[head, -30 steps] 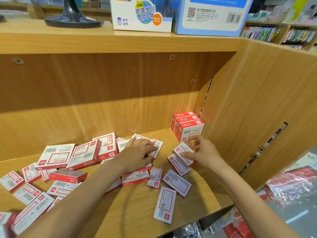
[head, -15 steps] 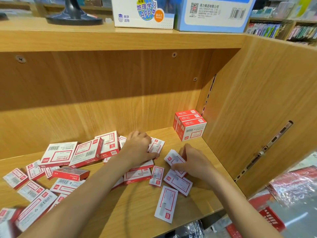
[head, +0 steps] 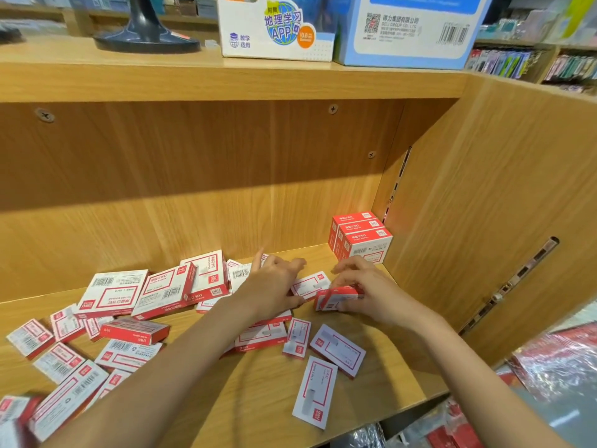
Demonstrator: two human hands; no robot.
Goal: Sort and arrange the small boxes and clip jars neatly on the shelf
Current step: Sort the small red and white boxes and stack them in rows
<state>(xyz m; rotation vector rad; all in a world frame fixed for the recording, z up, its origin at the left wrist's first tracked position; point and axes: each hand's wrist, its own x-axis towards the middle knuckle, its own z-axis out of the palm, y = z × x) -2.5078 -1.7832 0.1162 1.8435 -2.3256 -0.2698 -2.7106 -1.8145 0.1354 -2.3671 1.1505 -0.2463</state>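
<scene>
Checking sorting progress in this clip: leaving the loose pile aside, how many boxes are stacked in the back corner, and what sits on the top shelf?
Stacked corner boxes: 3
Large cartons on top shelf: 2
Dark stand base: 1
Total: 6

The wooden shelf carries many small red-and-white boxes. A neat stack stands upright in the back right corner, just beside the side panel. Larger boxes lie tilted and overlapping towards the back, left of centre. Small boxes are scattered flat along the left front. Near the front edge, three boxes lie flat and apart: one long, one wide, one narrow. A red box lies on its side at the left.
</scene>
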